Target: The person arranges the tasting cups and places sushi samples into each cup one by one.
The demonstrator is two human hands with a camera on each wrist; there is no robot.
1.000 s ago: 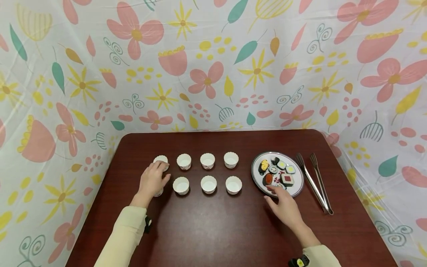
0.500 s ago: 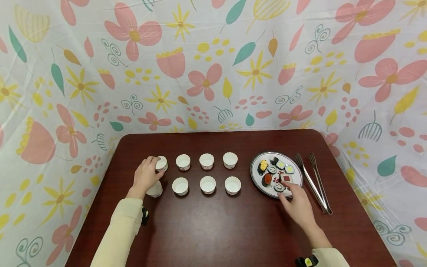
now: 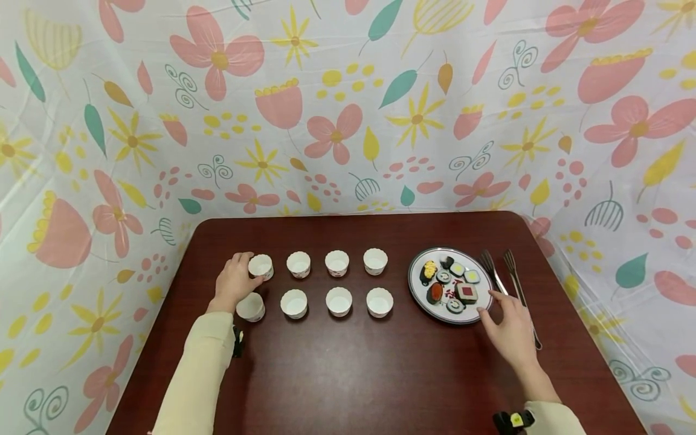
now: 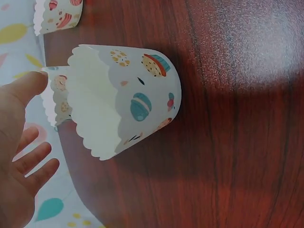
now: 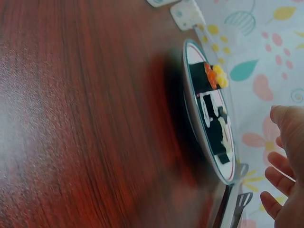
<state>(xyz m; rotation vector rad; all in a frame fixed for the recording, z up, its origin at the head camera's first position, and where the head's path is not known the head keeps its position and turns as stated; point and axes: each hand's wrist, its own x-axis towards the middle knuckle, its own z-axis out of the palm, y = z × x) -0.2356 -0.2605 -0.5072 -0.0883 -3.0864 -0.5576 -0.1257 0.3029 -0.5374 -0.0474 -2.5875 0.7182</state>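
Observation:
My left hand [image 3: 232, 283] is beside the back-left paper baking cup [image 3: 261, 267], its thumb in front of the cup and its fingers at the left side. In the left wrist view the thumb overlaps the rim of that cup [image 4: 61, 97]; whether it touches is hard to tell. A nearer paper cup [image 4: 128, 99] fills the middle there. My right hand [image 3: 513, 332], fingers loosely spread and holding nothing, hovers at the right rim of a round plate [image 3: 421, 302] bearing several sushi pieces [image 3: 466, 293]. It partly hides the metal tongs [image 3: 519, 284].
Two rows of white scalloped paper cups [image 3: 339, 301] stand left of the plate on a dark red wooden table [image 3: 337, 374]. A flower-print cloth [image 3: 337, 78] hangs behind the table and along both sides.
My right hand has moved right from over the plate's front to its right rim and the tongs. My left hand has shifted slightly left, uncovering the two leftmost cups.

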